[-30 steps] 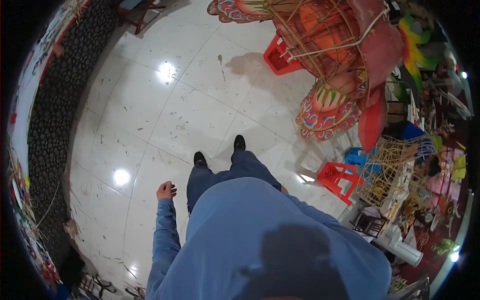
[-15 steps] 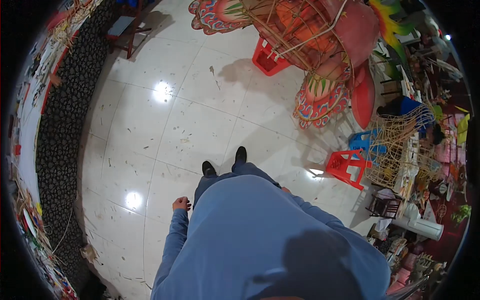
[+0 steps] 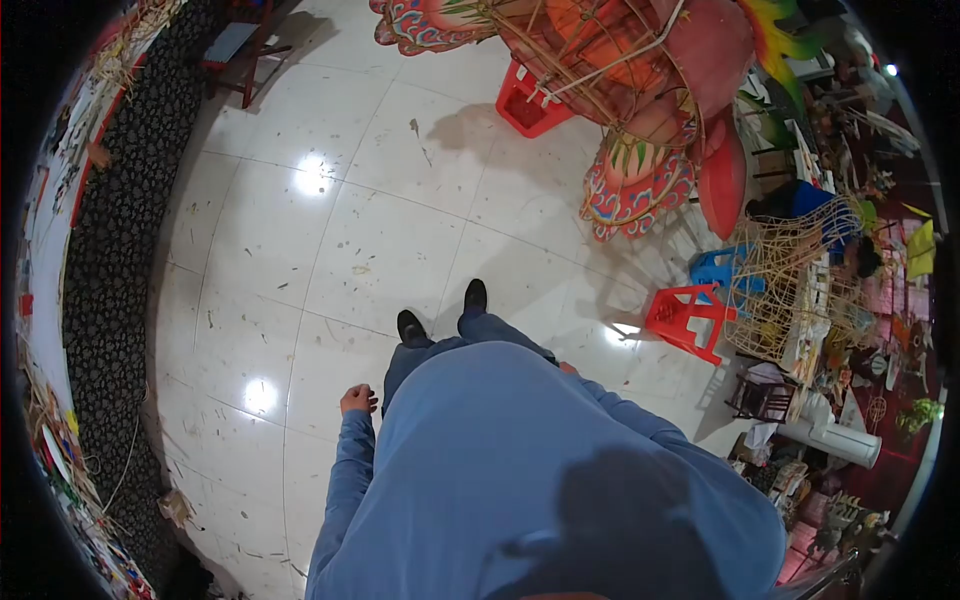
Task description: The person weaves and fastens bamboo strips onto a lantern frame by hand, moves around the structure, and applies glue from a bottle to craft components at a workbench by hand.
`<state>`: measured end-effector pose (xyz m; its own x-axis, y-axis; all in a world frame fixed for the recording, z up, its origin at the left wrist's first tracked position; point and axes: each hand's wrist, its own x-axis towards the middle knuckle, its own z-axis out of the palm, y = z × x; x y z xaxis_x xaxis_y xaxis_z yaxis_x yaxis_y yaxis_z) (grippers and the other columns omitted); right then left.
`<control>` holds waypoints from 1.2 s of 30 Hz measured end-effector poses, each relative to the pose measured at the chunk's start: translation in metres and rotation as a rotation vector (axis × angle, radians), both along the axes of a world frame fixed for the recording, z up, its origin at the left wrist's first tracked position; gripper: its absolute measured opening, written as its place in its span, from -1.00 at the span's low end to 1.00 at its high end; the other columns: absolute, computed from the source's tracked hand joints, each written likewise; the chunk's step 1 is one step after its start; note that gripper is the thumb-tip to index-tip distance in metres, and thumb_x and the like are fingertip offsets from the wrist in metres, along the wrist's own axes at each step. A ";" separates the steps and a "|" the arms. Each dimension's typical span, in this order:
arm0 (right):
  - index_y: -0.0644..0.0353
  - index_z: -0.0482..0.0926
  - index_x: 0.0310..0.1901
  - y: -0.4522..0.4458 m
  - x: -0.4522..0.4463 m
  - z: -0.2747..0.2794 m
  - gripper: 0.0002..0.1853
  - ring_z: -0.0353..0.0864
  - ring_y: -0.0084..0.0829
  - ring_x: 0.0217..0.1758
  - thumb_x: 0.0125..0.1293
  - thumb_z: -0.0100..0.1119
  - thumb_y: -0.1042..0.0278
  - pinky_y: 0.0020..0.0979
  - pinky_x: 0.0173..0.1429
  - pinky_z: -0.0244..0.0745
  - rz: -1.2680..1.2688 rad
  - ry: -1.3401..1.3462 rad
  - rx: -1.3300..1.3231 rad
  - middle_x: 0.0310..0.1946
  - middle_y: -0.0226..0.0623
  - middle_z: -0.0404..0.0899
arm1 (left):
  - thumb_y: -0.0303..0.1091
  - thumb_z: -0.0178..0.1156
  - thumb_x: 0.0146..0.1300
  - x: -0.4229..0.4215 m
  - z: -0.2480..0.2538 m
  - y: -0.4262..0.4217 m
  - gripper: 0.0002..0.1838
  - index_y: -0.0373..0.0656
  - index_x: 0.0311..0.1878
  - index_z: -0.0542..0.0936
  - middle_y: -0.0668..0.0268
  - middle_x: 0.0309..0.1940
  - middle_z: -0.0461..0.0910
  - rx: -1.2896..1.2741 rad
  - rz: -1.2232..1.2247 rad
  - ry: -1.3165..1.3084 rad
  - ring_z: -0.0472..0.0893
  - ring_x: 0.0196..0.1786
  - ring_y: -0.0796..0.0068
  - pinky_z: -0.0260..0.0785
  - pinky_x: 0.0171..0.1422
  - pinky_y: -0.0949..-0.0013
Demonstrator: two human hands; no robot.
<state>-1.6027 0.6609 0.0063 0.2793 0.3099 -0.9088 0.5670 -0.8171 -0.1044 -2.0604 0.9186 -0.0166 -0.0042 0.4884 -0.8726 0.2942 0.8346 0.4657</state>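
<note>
We've got our left hand (image 3: 358,399) hanging empty, fingers loosely curled, our right hand (image 3: 568,368) mostly hidden, its grip impossible to tell, and the red plastic stool (image 3: 667,312) off to our right, probably light, stiff, best gripped by its edge.

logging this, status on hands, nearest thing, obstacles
Left hand loosely hanging, seemingly empty. Right hand mostly hidden. Nearer red stool to right. Possible obstacle: large painted frame, ahead right.
</note>
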 end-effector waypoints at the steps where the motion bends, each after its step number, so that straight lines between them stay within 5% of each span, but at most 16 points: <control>1: 0.07 0.56 -0.21 -0.001 0.000 0.000 -0.64 0.54 -0.21 -0.24 0.03 0.06 0.03 -0.23 -0.14 0.42 0.001 -0.002 0.001 -0.29 -0.15 0.57 | -0.26 0.10 0.11 0.003 0.003 0.000 -0.67 -0.32 -0.15 0.48 0.13 -0.37 0.58 0.001 -0.001 -0.005 0.58 -0.40 0.34 0.46 -0.39 0.37; 24: 0.06 0.55 -0.19 -0.013 -0.021 0.006 -0.62 0.54 -0.23 -0.23 0.01 0.07 0.01 -0.22 -0.14 0.42 0.012 -0.026 -0.017 -0.28 -0.18 0.57 | -0.28 0.09 0.11 -0.020 -0.008 -0.013 -0.69 -0.31 -0.16 0.47 0.19 -0.39 0.55 -0.017 0.031 -0.009 0.59 -0.45 0.36 0.44 -0.52 0.41; 27: 0.05 0.55 -0.18 -0.010 -0.027 -0.002 -0.61 0.53 -0.24 -0.23 0.01 0.08 0.01 -0.21 -0.14 0.42 0.012 -0.036 0.001 -0.28 -0.18 0.57 | -0.13 0.03 0.14 -0.018 0.004 -0.007 -0.60 -0.28 -0.10 0.49 0.17 -0.31 0.58 0.007 -0.184 0.040 0.58 -0.35 0.33 0.45 -0.21 0.34; 29: 0.05 0.55 -0.18 -0.006 -0.029 -0.013 -0.61 0.53 -0.24 -0.23 0.01 0.08 0.01 -0.21 -0.14 0.42 0.001 -0.063 0.038 -0.28 -0.18 0.57 | -0.06 -0.01 0.13 -0.044 -0.031 -0.008 -0.65 -0.15 -0.26 0.55 0.15 -0.37 0.57 0.436 -0.814 0.187 0.58 -0.30 0.31 0.42 -0.25 0.25; 31: 0.05 0.55 -0.18 -0.003 -0.029 -0.035 -0.61 0.53 -0.24 -0.23 0.01 0.08 0.01 -0.21 -0.14 0.42 0.026 -0.112 0.084 -0.28 -0.19 0.57 | 0.02 -0.14 0.21 -0.074 -0.122 -0.014 -0.57 -0.11 -0.20 0.56 0.14 -0.28 0.56 0.310 -1.046 0.380 0.53 -0.12 0.31 0.32 0.01 0.25; 36: 0.02 0.62 -0.36 0.058 -0.029 0.004 -0.72 0.55 -0.16 -0.32 -0.01 0.06 0.06 -0.18 -0.19 0.45 -0.123 -0.380 0.281 -0.39 -0.17 0.58 | -0.04 -0.09 0.20 -0.109 -0.075 0.074 -0.61 -0.13 -0.14 0.51 0.16 -0.27 0.56 0.376 -1.264 0.364 0.54 -0.18 0.33 0.34 -0.04 0.29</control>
